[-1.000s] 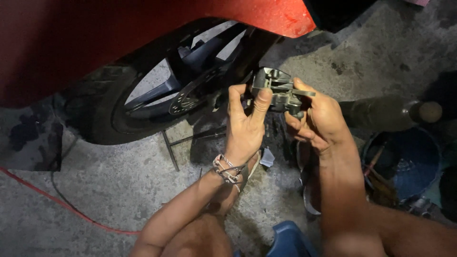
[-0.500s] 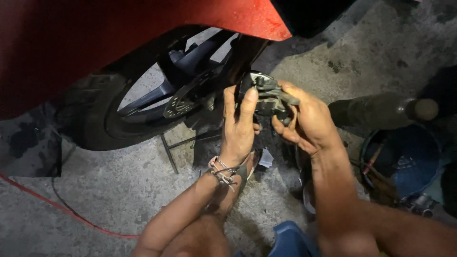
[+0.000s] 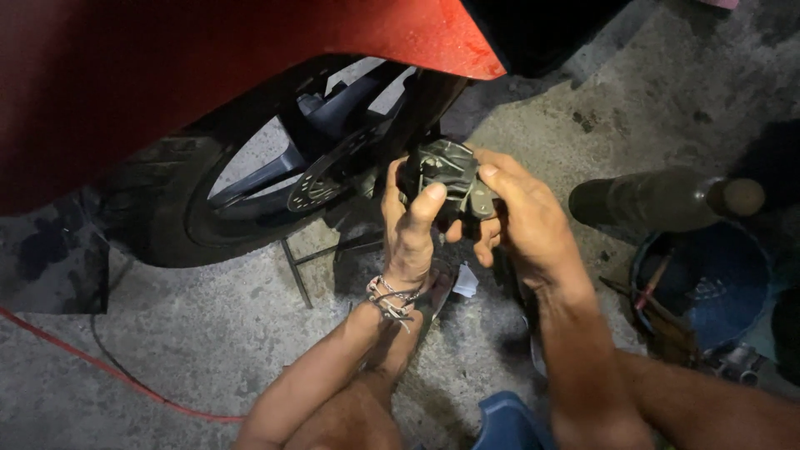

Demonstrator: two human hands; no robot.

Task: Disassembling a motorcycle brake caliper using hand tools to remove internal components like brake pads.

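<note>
Red body panel (image 3: 208, 75): fills the upper left above your hands; glossy, curved over the wheel.
Concrete floor (image 3: 208, 342): grey, stained; carries everything else.
Front wheel (image 3: 179, 225): black tyre under the panel, dark spokes; drilled metal disc (image 3: 321, 187) near its hub, just left of your hands.
Blue bucket (image 3: 708, 279): at right on the floor, tools standing in it; a dark bottle (image 3: 658, 198) lies just above it.
Your right hand (image 3: 521, 217): fingers (image 3: 500, 179) closed over the right side of the brake part, thumb on top.
Your left hand (image 3: 410, 229): fingers curled round the left side of the same part, thumb (image 3: 425, 204) pressed on its face; metal bracelets (image 3: 390, 296) at the wrist.
Brake part (image 3: 454, 179): grey metal, gripped between both hands, held off the floor just right of the disc and beside the dark fork leg.
Red cable (image 3: 100, 367): runs across the floor at lower left.
Blue stool edge (image 3: 508, 425): bottom centre.
White scrap (image 3: 465, 282): on the floor below your hands.
</note>
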